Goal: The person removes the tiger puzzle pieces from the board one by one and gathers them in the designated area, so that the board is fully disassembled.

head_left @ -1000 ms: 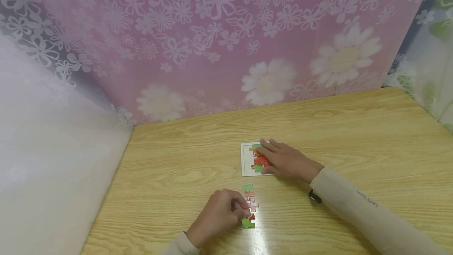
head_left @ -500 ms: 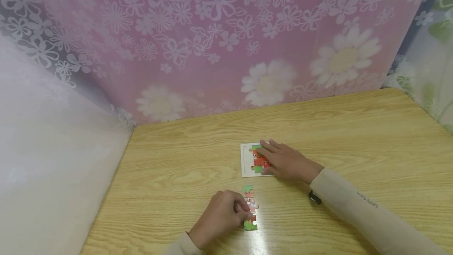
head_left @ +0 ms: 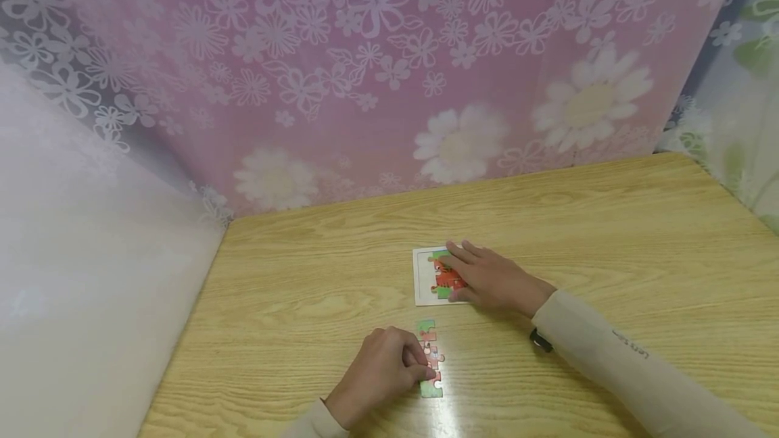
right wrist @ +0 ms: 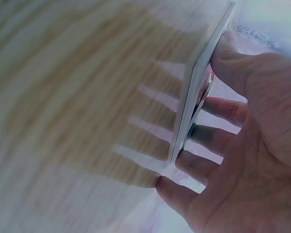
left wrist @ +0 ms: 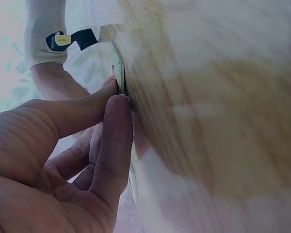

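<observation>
In the head view, a white-rimmed puzzle board [head_left: 424,277] lies on the table with red and green pieces joined in its right part. My right hand [head_left: 496,280] rests spread over that part, hiding some of it. In the right wrist view, its fingertips touch the puzzle board [right wrist: 196,82] along its edge and top. Nearer to me, a short column of loose puzzle pieces [head_left: 433,355] lies on the table. My left hand [head_left: 383,370] pinches the lowest green and red puzzle piece [head_left: 431,390] between thumb and finger. The left wrist view shows this puzzle piece [left wrist: 119,65] edge-on.
The wood-grain table [head_left: 292,289] meets a pink flowered backdrop [head_left: 365,86] at its far edge. A white sheet [head_left: 91,255] stands along the left side. Glare lies on the tabletop near the loose pieces.
My left hand has shifted slightly right, and the lowest puzzle piece has slid right and a little toward me. The right hand keeps its place on the puzzle board.
</observation>
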Motion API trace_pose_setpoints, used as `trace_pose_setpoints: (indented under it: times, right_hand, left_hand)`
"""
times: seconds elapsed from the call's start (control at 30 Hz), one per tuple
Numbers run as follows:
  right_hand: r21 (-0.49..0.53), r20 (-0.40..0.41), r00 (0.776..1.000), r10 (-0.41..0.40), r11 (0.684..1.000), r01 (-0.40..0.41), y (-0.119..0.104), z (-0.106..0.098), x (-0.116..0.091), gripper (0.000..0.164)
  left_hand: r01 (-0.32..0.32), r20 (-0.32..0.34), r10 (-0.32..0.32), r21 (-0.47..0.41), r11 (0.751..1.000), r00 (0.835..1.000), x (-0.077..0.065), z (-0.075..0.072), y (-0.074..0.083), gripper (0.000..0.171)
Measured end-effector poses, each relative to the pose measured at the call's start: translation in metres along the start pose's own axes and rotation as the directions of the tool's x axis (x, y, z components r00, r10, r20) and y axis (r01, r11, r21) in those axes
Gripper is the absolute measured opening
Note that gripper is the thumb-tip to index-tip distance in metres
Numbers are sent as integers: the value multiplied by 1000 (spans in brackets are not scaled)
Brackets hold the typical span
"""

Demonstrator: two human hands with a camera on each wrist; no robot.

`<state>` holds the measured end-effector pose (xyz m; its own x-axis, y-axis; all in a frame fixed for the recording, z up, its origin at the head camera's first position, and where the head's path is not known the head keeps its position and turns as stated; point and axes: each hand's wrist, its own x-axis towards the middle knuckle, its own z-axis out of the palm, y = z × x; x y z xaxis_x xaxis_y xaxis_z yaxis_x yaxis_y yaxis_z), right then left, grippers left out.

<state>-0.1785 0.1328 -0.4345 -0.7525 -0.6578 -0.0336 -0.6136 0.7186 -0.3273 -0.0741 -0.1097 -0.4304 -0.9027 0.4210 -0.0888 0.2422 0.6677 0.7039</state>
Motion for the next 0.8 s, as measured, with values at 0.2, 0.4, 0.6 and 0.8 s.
trace_pose_setpoints:
  times: [0.2,0.4,0.6,0.8]
  right_hand:
    - [-4,-9,1000,-1,1000,1,-2,-1,0,71]
    - [29,-37,999,-29,999,31,-2,-2,-1,68]
    - [44,-48,998,-40,998,42,-2,-8,-7,66]
    - [49,28,999,34,998,-35,2,-12,-8,65]
  left_hand:
    - [-49,-19,49,-16,999,999,5,-11,3,23]
    - [-90,-61,91,14,996,994,25,-27,11,20]
    - [-94,-85,98,41,995,992,49,-35,20,16]
    - [-49,-111,58,85,995,992,81,-38,20,19]
